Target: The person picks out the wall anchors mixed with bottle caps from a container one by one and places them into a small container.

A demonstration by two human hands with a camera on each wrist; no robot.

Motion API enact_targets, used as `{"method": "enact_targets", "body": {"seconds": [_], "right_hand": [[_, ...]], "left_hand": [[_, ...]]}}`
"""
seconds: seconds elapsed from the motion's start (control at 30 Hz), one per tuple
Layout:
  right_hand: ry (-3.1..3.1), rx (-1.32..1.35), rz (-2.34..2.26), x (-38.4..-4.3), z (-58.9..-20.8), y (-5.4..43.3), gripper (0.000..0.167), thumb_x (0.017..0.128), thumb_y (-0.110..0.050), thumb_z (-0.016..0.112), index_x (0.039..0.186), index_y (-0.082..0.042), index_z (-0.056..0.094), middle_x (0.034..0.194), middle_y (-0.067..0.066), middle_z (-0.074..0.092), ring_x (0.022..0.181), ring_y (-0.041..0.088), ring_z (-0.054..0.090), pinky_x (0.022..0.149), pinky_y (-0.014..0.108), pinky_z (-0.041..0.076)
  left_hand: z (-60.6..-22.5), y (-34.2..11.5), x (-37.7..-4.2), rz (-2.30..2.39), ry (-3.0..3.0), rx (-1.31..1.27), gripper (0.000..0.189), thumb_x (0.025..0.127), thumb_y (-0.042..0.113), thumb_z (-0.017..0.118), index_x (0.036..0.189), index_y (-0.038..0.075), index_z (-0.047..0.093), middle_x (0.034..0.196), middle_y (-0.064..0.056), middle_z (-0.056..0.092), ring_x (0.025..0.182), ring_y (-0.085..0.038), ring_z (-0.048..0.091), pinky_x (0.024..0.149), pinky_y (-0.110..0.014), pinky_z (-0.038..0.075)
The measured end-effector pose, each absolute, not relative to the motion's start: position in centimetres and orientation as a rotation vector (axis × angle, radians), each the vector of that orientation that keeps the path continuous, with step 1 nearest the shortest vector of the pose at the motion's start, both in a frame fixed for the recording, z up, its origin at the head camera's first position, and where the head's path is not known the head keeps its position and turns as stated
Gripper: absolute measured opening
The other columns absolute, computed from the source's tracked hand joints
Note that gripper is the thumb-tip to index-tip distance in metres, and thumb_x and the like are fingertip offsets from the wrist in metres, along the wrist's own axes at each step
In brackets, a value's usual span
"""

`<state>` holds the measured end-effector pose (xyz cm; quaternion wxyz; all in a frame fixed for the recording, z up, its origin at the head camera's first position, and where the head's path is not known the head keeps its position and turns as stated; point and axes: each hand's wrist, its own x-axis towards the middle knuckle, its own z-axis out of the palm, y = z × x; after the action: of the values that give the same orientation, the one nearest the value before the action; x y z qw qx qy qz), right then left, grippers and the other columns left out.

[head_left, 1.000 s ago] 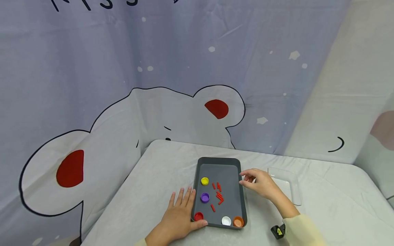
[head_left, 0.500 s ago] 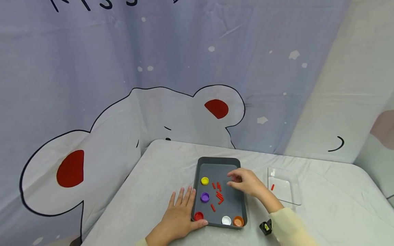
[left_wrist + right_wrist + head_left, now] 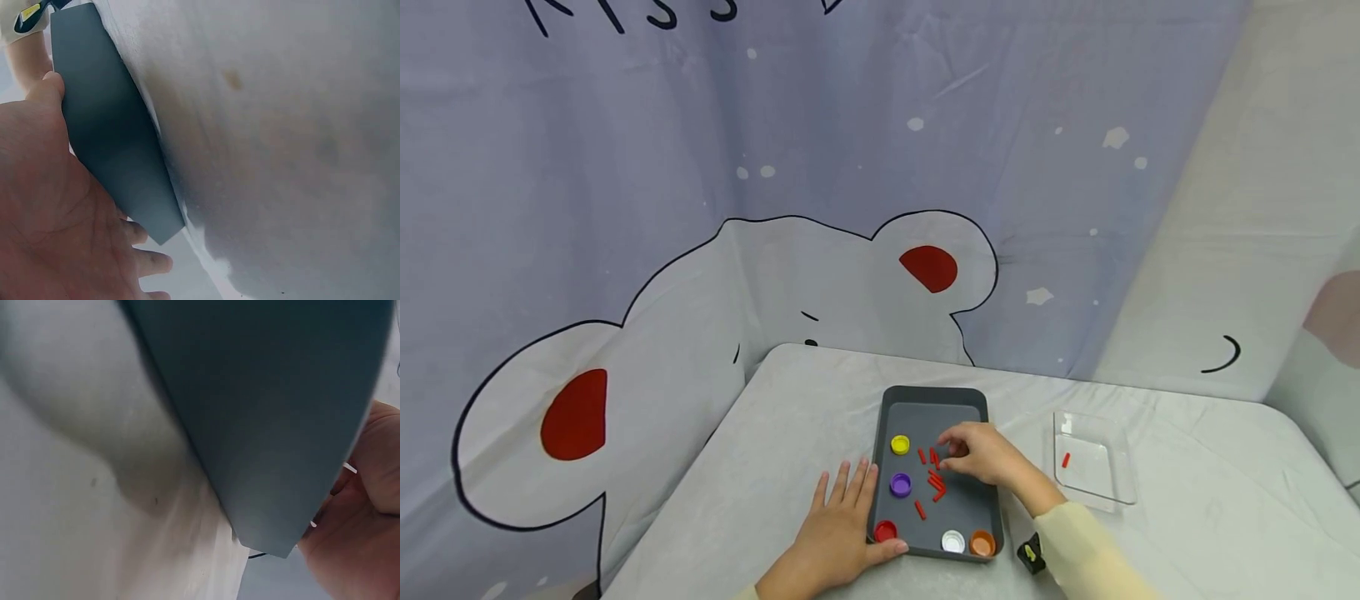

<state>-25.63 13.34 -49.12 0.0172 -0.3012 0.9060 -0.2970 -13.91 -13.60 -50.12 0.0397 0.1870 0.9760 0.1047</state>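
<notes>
A dark grey tray lies on the white-covered table. Several short red sticks are scattered on its floor. My left hand is spread flat against the tray's near left corner, thumb over the front rim; its palm shows beside the tray wall in the left wrist view. Above the tray's right half, my right hand has its thumb and index finger apart, the tips close to the upper red sticks. The right wrist view shows part of that hand behind the tray wall.
Inside the tray stand small round cups: yellow, purple, red, white and orange. A clear plastic box with one red stick in it stands to the right. Printed fabric hangs behind the table.
My right hand has moved left from the tray's right rim to the red sticks. The clear box and its red stick, earlier partly behind my arm, now show. My left hand stays put.
</notes>
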Motion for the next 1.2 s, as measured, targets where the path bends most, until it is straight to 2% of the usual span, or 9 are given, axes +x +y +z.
{"method": "enact_targets", "body": {"seconds": [0.2,0.5,0.87,1.2], "right_hand": [[2.832,-0.896,-0.805,-25.8,-49.0,12.7,0.029,0.082,-0.019,0.085,0.107,-0.006,0.076,0.085,-0.002,0.066,0.079,0.013,0.059,0.072,0.031,0.052],[2.899,-0.830,-0.650,-25.9,-49.3,12.1,0.028,0.080,-0.023,0.087,0.105,-0.012,0.078,0.084,-0.004,0.063,0.078,0.013,0.056,0.073,0.035,0.049],[2.978,-0.738,-0.514,-25.9,-49.6,11.3,0.028,0.078,-0.029,0.088,0.101,-0.017,0.078,0.077,-0.008,0.053,0.073,0.010,0.048,0.069,0.033,0.042],[2.991,-0.717,-0.520,-25.8,-49.6,11.1,0.026,0.078,-0.030,0.089,0.099,-0.020,0.078,0.076,-0.008,0.051,0.071,0.010,0.046,0.066,0.031,0.039]], "left_hand": [[-50.2,-13.6,-13.9,0.311,2.985,0.561,0.112,0.086,0.084,0.045,0.161,0.004,0.022,0.168,-0.016,0.019,0.153,-0.043,0.014,0.119,-0.066,0.009],[-50.4,-13.5,-13.9,0.310,2.989,0.559,0.113,0.086,0.085,0.044,0.161,0.004,0.021,0.168,-0.015,0.018,0.154,-0.043,0.014,0.119,-0.066,0.010],[-50.4,-13.5,-14.0,0.319,2.994,0.556,0.113,0.086,0.084,0.044,0.161,0.004,0.021,0.168,-0.015,0.018,0.154,-0.043,0.014,0.119,-0.065,0.009],[-50.4,-13.5,-14.0,0.314,2.989,0.553,0.113,0.085,0.085,0.044,0.161,0.004,0.022,0.168,-0.015,0.019,0.153,-0.043,0.015,0.119,-0.066,0.010]]}}
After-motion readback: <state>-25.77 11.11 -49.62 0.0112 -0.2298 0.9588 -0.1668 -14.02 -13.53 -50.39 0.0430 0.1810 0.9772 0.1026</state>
